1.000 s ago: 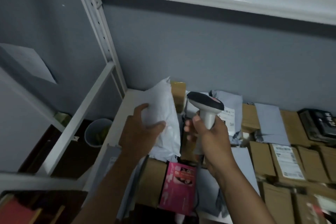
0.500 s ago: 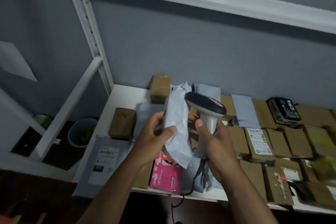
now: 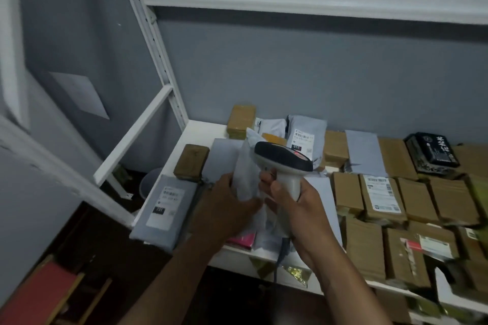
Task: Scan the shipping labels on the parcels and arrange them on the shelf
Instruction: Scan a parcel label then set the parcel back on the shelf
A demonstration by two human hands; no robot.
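While your left hand (image 3: pixel 227 208) grips the white poly parcel (image 3: pixel 247 174) upright above the shelf's (image 3: pixel 195 130) front-left corner, your right hand (image 3: pixel 298 208) curls around the handle of the scanner (image 3: pixel 284 163), touching the parcel.

— What is altered since a second ago?
— The white parcel (image 3: pixel 247 174) is lowered and turned edge-on, and is now gripped lower by the left hand (image 3: pixel 227 208); the scanner (image 3: pixel 284 163) is brought right beside it.
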